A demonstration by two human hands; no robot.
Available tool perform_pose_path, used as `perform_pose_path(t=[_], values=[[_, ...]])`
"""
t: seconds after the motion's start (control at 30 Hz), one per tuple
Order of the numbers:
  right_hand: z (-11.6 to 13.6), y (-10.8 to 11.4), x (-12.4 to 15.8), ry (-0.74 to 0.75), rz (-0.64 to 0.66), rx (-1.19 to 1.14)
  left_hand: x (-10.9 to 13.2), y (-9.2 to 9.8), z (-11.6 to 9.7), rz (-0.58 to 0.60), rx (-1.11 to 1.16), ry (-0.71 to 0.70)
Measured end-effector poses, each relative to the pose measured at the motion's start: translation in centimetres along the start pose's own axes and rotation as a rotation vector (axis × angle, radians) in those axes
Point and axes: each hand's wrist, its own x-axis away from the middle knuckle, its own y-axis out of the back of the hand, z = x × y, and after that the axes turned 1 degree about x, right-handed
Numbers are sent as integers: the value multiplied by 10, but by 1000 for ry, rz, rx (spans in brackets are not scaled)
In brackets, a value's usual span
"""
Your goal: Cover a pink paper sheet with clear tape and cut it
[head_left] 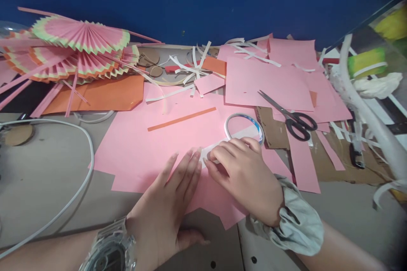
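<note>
My left hand [176,197] lies flat on the pink paper [136,148], fingers stretched out and thumb apart. Its fingertips touch the near end of a white strip [249,132] that looks like tape. Above that same end, my right hand [243,171] is closed, with thumb and index finger pinching at the strip and the other fingers curled over it. The strip runs up to the right, partly hidden under my right hand. A tape roll [261,130] lies on its side just beyond my knuckles. Farther up the paper rests a thin orange strip [182,119].
Black-handled scissors [297,123] lie on pink sheets [270,80] at right, near a cutter [358,146] on cardboard. Pleated paper fans [84,38] stand at back left over orange paper [98,95]. A white cable [92,148] curves along the left. A blue wall [190,4] closes the back.
</note>
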Motion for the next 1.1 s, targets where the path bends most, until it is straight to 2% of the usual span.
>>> perform_pose_path(t=[0.53,0.73,0.87,1.0,1.1], values=[[-2,-2,0,-7,2,-13,-5,-6,7,-46,33,-55],[-6,10,-1,-33,11,-91,-7,-2,4,-49,13,-45],[-10,20,1,-167,-96,-273,-6,-4,3,-42,-20,-41],[-15,25,6,-342,-86,-516,-4,-9,2,-69,-77,-39],[-20,28,8,-406,-92,-628,-3,-10,2,-91,-109,-48]])
